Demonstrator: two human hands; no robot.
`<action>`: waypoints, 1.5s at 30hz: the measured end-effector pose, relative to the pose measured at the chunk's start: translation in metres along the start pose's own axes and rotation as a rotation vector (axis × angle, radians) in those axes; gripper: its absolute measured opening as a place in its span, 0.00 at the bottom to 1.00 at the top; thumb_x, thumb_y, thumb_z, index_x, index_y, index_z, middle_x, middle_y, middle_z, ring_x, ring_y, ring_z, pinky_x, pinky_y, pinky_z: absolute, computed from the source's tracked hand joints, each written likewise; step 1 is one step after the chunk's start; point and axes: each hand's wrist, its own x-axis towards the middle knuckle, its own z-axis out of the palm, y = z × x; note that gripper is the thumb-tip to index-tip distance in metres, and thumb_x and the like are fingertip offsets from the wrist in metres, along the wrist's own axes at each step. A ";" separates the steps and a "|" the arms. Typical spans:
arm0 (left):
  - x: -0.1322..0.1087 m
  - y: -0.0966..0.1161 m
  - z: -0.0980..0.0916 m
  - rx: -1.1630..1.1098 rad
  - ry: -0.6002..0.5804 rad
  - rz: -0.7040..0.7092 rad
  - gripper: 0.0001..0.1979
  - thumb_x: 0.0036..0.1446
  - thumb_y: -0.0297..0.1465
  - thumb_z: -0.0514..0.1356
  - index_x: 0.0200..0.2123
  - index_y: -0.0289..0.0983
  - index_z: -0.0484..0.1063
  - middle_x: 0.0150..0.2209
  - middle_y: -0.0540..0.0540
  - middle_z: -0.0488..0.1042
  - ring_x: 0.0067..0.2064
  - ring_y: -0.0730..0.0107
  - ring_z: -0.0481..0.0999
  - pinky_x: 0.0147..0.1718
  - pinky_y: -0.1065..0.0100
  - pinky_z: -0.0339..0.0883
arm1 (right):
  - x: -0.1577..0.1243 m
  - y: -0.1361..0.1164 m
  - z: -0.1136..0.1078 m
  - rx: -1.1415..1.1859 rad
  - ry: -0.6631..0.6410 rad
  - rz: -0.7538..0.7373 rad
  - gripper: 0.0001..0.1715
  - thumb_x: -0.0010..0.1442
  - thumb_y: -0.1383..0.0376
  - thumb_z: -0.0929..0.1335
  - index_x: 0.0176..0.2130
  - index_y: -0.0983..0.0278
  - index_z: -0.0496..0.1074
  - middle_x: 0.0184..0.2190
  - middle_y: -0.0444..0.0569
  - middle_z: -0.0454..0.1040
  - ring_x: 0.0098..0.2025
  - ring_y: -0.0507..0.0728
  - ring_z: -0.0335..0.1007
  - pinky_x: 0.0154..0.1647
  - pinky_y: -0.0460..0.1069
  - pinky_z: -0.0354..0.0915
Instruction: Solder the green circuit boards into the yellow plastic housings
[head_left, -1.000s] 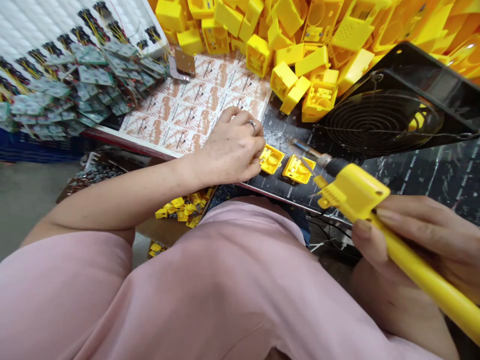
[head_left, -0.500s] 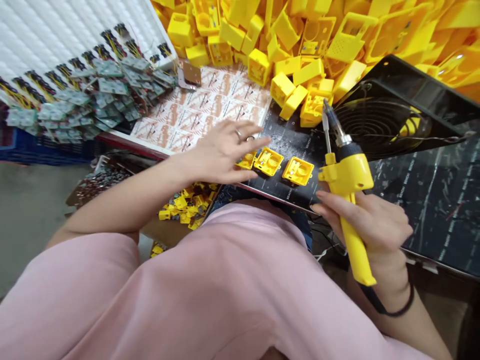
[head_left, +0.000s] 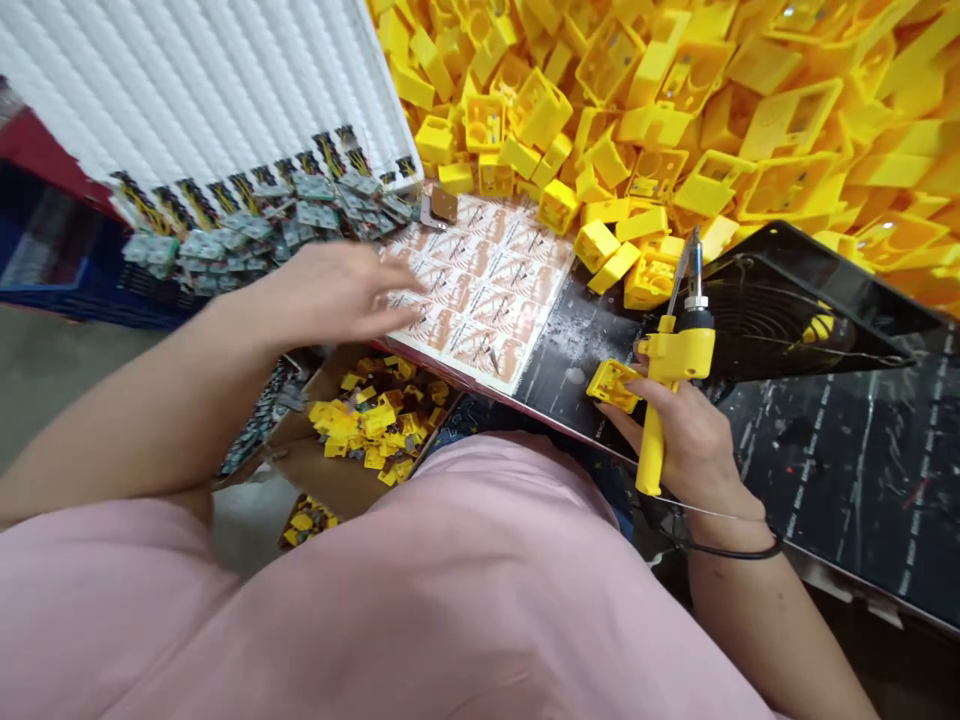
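Observation:
My right hand is wrapped around a yellow soldering gun, its metal tip pointing up. The thumb and fingers of that same hand also touch a small open yellow plastic housing at the table's front edge. My left hand is off to the left, slightly blurred, its fingers apart and nothing visible in them. It hovers near the left edge of a printed sheet, just in front of a heap of circuit boards with wires.
A large pile of yellow housings covers the back. A black fan-like unit stands at right on the black bench top. Below the front edge is a cardboard box with yellow parts. White ribbed foam lies back left.
My left hand has moved left, away from the row of housings. Those housings have left their places; one is now at my right hand's fingers. The view has shifted.

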 end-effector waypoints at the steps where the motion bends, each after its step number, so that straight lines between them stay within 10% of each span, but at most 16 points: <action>1: 0.008 0.007 0.002 0.038 -0.024 -0.024 0.44 0.57 0.74 0.48 0.63 0.56 0.75 0.47 0.55 0.79 0.60 0.59 0.60 0.55 0.52 0.58 | 0.001 -0.002 0.004 0.009 0.021 0.005 0.22 0.65 0.64 0.78 0.56 0.58 0.72 0.35 0.46 0.79 0.35 0.59 0.80 0.35 0.51 0.75; 5: 0.080 0.018 0.020 0.174 -0.087 -0.202 0.61 0.43 0.82 0.36 0.70 0.57 0.67 0.50 0.57 0.76 0.61 0.57 0.50 0.56 0.48 0.50 | 0.007 -0.009 0.014 0.032 0.064 0.042 0.25 0.64 0.66 0.78 0.58 0.56 0.73 0.36 0.45 0.79 0.36 0.59 0.81 0.35 0.51 0.74; 9: 0.158 -0.024 0.038 0.229 -0.112 -0.555 0.75 0.34 0.84 0.26 0.72 0.46 0.63 0.59 0.51 0.73 0.59 0.54 0.50 0.56 0.46 0.47 | 0.009 -0.010 0.021 0.011 0.076 0.041 0.22 0.65 0.65 0.78 0.56 0.58 0.73 0.37 0.47 0.80 0.38 0.59 0.82 0.37 0.50 0.75; 16: 0.193 -0.092 0.057 0.351 -0.172 -0.634 0.65 0.42 0.84 0.33 0.69 0.49 0.63 0.60 0.58 0.70 0.61 0.60 0.50 0.62 0.46 0.48 | -0.005 -0.008 0.032 0.030 0.111 0.116 0.27 0.64 0.63 0.79 0.59 0.56 0.72 0.36 0.45 0.80 0.36 0.59 0.81 0.41 0.51 0.75; 21: 0.178 -0.037 0.036 0.282 -0.311 -0.572 0.51 0.65 0.71 0.42 0.65 0.36 0.74 0.67 0.45 0.68 0.61 0.55 0.60 0.70 0.39 0.48 | -0.007 -0.011 0.035 0.031 0.140 0.157 0.29 0.64 0.61 0.79 0.61 0.55 0.71 0.37 0.46 0.81 0.37 0.58 0.81 0.43 0.51 0.75; 24: 0.144 0.023 0.028 0.141 -0.168 -0.225 0.41 0.69 0.63 0.50 0.56 0.32 0.80 0.73 0.36 0.64 0.66 0.44 0.66 0.68 0.38 0.57 | -0.001 -0.012 0.031 0.048 0.134 0.131 0.29 0.65 0.62 0.78 0.62 0.55 0.71 0.37 0.45 0.81 0.36 0.57 0.81 0.42 0.50 0.75; 28: 0.115 0.075 0.035 -0.585 -0.277 -0.066 0.47 0.65 0.68 0.41 0.54 0.36 0.81 0.51 0.40 0.83 0.48 0.57 0.83 0.49 0.59 0.74 | 0.008 -0.013 0.025 0.065 0.104 0.096 0.28 0.65 0.64 0.78 0.60 0.57 0.70 0.37 0.43 0.81 0.35 0.56 0.80 0.40 0.50 0.75; 31: 0.113 0.084 0.041 -0.659 -0.298 -0.108 0.42 0.70 0.59 0.39 0.58 0.37 0.79 0.48 0.41 0.85 0.50 0.57 0.84 0.50 0.62 0.75 | 0.011 -0.013 0.024 0.081 0.084 0.076 0.26 0.65 0.63 0.78 0.58 0.58 0.70 0.38 0.45 0.81 0.38 0.57 0.81 0.45 0.52 0.77; 35: 0.109 0.070 0.037 -0.127 -0.295 -0.226 0.32 0.73 0.49 0.43 0.48 0.39 0.83 0.37 0.39 0.84 0.43 0.50 0.85 0.44 0.56 0.75 | 0.009 -0.013 0.027 0.111 0.065 0.078 0.29 0.65 0.62 0.78 0.61 0.58 0.68 0.46 0.51 0.82 0.47 0.62 0.83 0.58 0.59 0.77; 40: 0.085 0.050 0.036 -0.052 0.005 -0.209 0.26 0.74 0.39 0.45 0.63 0.43 0.76 0.54 0.38 0.82 0.48 0.56 0.83 0.42 0.59 0.74 | 0.001 -0.011 0.036 0.129 0.072 0.132 0.29 0.67 0.61 0.76 0.63 0.56 0.69 0.42 0.49 0.81 0.49 0.63 0.82 0.55 0.59 0.78; 45: 0.078 0.079 0.037 0.111 -0.037 -0.237 0.34 0.69 0.56 0.57 0.64 0.37 0.75 0.55 0.32 0.82 0.52 0.43 0.82 0.38 0.57 0.74 | -0.006 -0.009 0.044 0.080 0.076 0.165 0.24 0.68 0.59 0.75 0.60 0.54 0.72 0.43 0.50 0.81 0.48 0.63 0.82 0.51 0.58 0.79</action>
